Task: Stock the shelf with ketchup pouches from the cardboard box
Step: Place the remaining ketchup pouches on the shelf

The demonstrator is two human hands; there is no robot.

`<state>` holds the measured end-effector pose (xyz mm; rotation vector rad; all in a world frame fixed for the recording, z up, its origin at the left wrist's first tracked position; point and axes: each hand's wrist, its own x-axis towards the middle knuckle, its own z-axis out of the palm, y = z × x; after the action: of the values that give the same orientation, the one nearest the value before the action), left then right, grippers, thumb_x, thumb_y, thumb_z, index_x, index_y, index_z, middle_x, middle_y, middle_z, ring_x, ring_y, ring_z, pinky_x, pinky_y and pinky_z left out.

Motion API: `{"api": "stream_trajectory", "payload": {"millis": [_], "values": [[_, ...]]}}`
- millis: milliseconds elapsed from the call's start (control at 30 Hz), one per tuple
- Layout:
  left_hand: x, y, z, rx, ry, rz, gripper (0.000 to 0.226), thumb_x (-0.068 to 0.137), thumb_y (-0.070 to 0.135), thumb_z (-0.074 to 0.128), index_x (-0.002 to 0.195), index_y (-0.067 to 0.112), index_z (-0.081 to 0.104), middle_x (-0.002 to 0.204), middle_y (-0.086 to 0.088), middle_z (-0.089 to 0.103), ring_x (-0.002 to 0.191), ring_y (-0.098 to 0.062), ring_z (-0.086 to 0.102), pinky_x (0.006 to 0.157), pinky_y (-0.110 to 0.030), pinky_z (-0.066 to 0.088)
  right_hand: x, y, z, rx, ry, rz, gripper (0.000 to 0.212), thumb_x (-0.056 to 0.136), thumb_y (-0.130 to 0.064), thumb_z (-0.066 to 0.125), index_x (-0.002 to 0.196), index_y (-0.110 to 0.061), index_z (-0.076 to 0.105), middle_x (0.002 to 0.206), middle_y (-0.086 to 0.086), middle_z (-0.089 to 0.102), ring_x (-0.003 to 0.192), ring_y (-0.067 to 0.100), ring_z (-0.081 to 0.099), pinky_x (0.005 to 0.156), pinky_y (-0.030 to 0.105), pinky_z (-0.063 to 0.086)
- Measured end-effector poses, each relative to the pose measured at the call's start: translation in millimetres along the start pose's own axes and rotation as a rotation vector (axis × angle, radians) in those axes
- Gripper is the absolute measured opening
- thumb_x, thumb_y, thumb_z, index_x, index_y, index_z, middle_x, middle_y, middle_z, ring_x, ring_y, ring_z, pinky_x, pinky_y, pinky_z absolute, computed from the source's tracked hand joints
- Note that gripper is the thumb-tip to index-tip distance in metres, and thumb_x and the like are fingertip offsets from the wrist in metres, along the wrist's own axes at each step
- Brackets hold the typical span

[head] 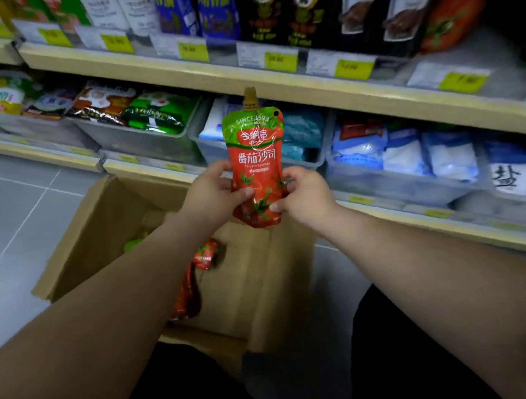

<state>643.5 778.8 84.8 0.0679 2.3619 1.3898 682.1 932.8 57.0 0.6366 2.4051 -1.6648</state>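
both hands, left hand (217, 194) and right hand (301, 195), pinch one ketchup pouch (258, 162) at frame centre, fingers curled on it; not yet shelved, with more pouches (198, 276) left in the cardboard box (97, 229) below.

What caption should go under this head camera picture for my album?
Left hand and right hand hold a ketchup pouch upright above the cardboard box by the shelf.

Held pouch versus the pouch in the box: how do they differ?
The held pouch stands upright, spout up; the box pouch lies down. The held pouch is gripped by left hand and right hand; the box pouch is untouched in the box. Both show red tomato print.
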Motion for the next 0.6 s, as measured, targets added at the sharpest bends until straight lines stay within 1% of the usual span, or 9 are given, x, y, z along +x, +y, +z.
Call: {"api": "stream_trajectory", "payload": {"millis": [67, 133, 200, 267, 333, 400, 433, 500, 600], "values": [[-0.2, 15.2, 10.9, 0.013, 0.020, 0.045, 0.041, 0.075, 0.017, 0.076, 0.108, 0.027, 0.054, 0.097, -0.010, 0.070, 0.087, -0.019, 0.067, 0.080, -0.039, 0.056, -2.2, -2.1, -16.5, 0.009, 0.048, -0.039, 0.056, 0.066, 0.006, 0.074, 0.116, -0.012, 0.055, 0.085, -0.002, 0.056, 0.090, 0.023, 0.059, 0.079, 0.036, 0.052], [-6.0, 47.7, 35.2, 0.022, 0.012, 0.111, 0.042, 0.074, 0.015, 0.077, 0.109, 0.024, 0.054, 0.092, -0.011, 0.072, 0.084, -0.020, 0.069, 0.079, -0.037, 0.057, -10.0, -0.8, -55.9, -0.004, 0.125, -0.090, 0.053, 0.065, 0.007, 0.074, 0.111, -0.013, 0.056, 0.080, -0.004, 0.058, 0.086, 0.022, 0.059, 0.076, 0.034, 0.051], [-7.0, 73.3, 52.5, 0.013, -0.010, 0.173, 0.045, 0.074, 0.015, 0.077, 0.109, 0.024, 0.052, 0.090, -0.008, 0.071, 0.087, -0.020, 0.069, 0.081, -0.039, 0.056, -13.4, 3.0, -84.5, -0.027, 0.183, -0.166, 0.052, 0.066, 0.005, 0.072, 0.111, -0.013, 0.056, 0.089, 0.003, 0.064, 0.086, 0.023, 0.060, 0.078, 0.036, 0.051], [-5.1, 91.2, 69.5, 0.015, -0.015, 0.240, 0.045, 0.075, 0.015, 0.076, 0.110, 0.027, 0.050, 0.092, -0.005, 0.069, 0.089, -0.018, 0.067, 0.083, -0.040, 0.056, -18.4, 7.5, -107.5, -0.087, 0.248, -0.249, 0.051, 0.069, 0.001, 0.071, 0.115, -0.015, 0.054, 0.098, 0.006, 0.066, 0.088, 0.022, 0.060, 0.077, 0.031, 0.048], [-3.9, 107.8, 87.9, 0.020, -0.001, 0.303, 0.046, 0.077, 0.016, 0.074, 0.116, 0.023, 0.050, 0.100, -0.006, 0.070, 0.094, -0.017, 0.066, 0.086, -0.036, 0.055, -23.0, 10.6, -130.4, -0.113, 0.315, -0.311, 0.049, 0.072, -0.003, 0.069, 0.116, -0.018, 0.054, 0.102, 0.006, 0.067, 0.092, 0.022, 0.060, 0.076, 0.030, 0.046], [-4.6, 124.7, 103.8, 0.001, 0.025, 0.360, 0.049, 0.079, 0.017, 0.072, 0.123, 0.018, 0.051, 0.108, -0.004, 0.069, 0.095, -0.007, 0.063, 0.084, -0.023, 0.053, -26.9, 9.5, -153.1, -0.115, 0.378, -0.356, 0.045, 0.074, -0.005, 0.069, 0.114, -0.021, 0.055, 0.099, 0.001, 0.068, 0.091, 0.020, 0.060, 0.073, 0.028, 0.044], [-5.3, 132.9, 110.7, 0.012, 0.053, 0.400, 0.046, 0.080, 0.018, 0.071, 0.123, 0.017, 0.053, 0.110, -0.002, 0.069, 0.095, -0.003, 0.062, 0.084, -0.019, 0.051, -28.7, 7.5, -164.3, -0.126, 0.412, -0.381, 0.043, 0.075, -0.007, 0.068, 0.113, -0.022, 0.055, 0.095, -0.003, 0.066, 0.087, 0.018, 0.060, 0.069, 0.026, 0.041], [-8.2, 152.3, 125.5, 0.085, 0.129, 0.498, 0.040, 0.082, 0.024, 0.069, 0.119, 0.019, 0.057, 0.110, 0.003, 0.068, 0.096, -0.002, 0.059, 0.086, -0.020, 0.048, -33.0, 4.1, -189.5, -0.154, 0.468, -0.434, 0.039, 0.077, -0.011, 0.067, 0.112, -0.024, 0.054, 0.087, -0.006, 0.065, 0.079, 0.017, 0.059, 0.065, 0.027, 0.042], [-11.8, 176.7, 142.6, 0.157, 0.206, 0.638, 0.038, 0.084, 0.030, 0.064, 0.121, 0.023, 0.056, 0.106, 0.007, 0.066, 0.094, -0.006, 0.057, 0.080, -0.022, 0.044, -35.1, -1.4, -220.0, -0.202, 0.536, -0.490, 0.034, 0.081, -0.014, 0.064, 0.113, -0.020, 0.053, 0.091, 0.005, 0.067, 0.079, 0.025, 0.061, 0.067, 0.033, 0.048]]}}
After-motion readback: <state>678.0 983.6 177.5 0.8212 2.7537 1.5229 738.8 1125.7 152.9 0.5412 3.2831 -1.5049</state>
